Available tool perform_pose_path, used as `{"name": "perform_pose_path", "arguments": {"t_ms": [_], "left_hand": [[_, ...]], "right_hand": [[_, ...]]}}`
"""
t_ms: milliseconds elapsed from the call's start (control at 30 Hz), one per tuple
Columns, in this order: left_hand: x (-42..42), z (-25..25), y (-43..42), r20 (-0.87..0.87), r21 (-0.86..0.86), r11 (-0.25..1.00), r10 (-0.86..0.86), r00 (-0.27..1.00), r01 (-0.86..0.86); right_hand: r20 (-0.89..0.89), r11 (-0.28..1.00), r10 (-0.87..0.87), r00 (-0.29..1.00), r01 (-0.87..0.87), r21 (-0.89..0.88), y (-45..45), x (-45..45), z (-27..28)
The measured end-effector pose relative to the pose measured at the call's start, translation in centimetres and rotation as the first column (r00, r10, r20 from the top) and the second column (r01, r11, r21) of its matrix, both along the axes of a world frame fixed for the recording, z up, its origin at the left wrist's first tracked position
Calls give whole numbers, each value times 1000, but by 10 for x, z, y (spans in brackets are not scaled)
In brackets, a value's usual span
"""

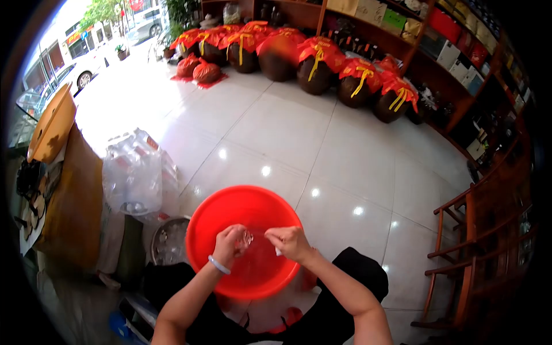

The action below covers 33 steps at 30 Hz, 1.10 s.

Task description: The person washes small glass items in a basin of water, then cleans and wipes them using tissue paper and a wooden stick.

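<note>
Both my hands are over a large red plastic basin (204, 213) between my knees. My left hand (229, 246), with a pale bangle on its wrist, is closed on a small clear, shiny piece (247, 239) that looks like glass or plastic. To its right, my right hand (289, 242) is closed in a pinch. A bit of white (278, 251) shows below its fingers, too small to name. A faint clear streak runs between the two hands. Left of the red basin, a metal bowl (154, 244) with clear items in it stands on the floor.
A plastic-wrapped pack of clear bottles (135, 172) stands at the left, beside a brown box (75, 201) with a tan basin (53, 123) on top. Dark jars with red covers (319, 66) line the shelves (425, 75). A wooden chair (468, 253) stands at the right.
</note>
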<state>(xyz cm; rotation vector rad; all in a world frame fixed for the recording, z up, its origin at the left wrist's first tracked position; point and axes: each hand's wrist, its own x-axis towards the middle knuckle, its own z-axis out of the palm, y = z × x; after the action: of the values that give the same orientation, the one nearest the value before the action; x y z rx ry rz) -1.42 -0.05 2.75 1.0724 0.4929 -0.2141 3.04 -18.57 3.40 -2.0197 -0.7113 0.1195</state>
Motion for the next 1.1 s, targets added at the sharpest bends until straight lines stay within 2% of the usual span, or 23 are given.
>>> {"name": "perform_pose_path", "arguments": {"t_ms": [33, 100, 167, 233, 267, 333, 533, 667, 767, 833, 967, 1033, 1067, 1100], "left_hand": [[-2, -1, 0, -33, 0, 1000, 13, 999, -13], [-1, -10, 1, 8, -85, 993, -80, 997, 81], [2, -27, 7, -50, -341, 940, -50, 997, 30], [3, -29, 20, 53, -540, 826, -156, 986, 160], [4, -28, 23, 31, -539, 832, -136, 990, 131], [5, -24, 23, 25, -658, 739, -168, 985, 143], [3, -28, 18, 37, -660, 725, -232, 972, 198], [2, -27, 15, 1, -629, 755, -236, 972, 184], [0, -25, 11, 17, -577, 789, -249, 968, 213], [-1, -23, 9, 3, -521, 831, -227, 974, 195], [-1, -19, 8, 35, -496, 836, -250, 968, 234], [-2, -11, 5, -8, -378, 908, -197, 980, 179], [-2, -10, 6, -7, -378, 908, -197, 980, 180], [-3, -10, 7, -3, -326, 925, -207, 978, 195]], "right_hand": [[145, 1000, -2, 989, 5, -23, 1, 2, -2], [239, 998, 56, 969, -58, -1, 3, 4, -6], [-180, 999, -14, 984, 23, 46, -3, 4, 7], [-194, 981, -175, 965, 187, 44, -8, 9, 18], [-146, 985, -149, 978, 160, 71, -11, 11, 13], [6, 990, -97, 995, 96, 102, -9, 10, 9], [117, 1000, 12, 993, -12, -4, 0, -2, 25], [192, 999, 42, 981, -40, -14, 0, -4, 20], [164, 997, 71, 984, -64, -47, 1, -6, 18], [254, 995, 87, 963, -72, -66, 2, -6, 11], [333, 990, 74, 940, -30, -136, 1, -5, 11], [371, 982, 98, 923, -29, -187, 0, -6, 10], [372, 982, 98, 923, -29, -187, -1, -6, 10], [317, 979, 132, 939, -73, -192, -2, -6, 10]]}}
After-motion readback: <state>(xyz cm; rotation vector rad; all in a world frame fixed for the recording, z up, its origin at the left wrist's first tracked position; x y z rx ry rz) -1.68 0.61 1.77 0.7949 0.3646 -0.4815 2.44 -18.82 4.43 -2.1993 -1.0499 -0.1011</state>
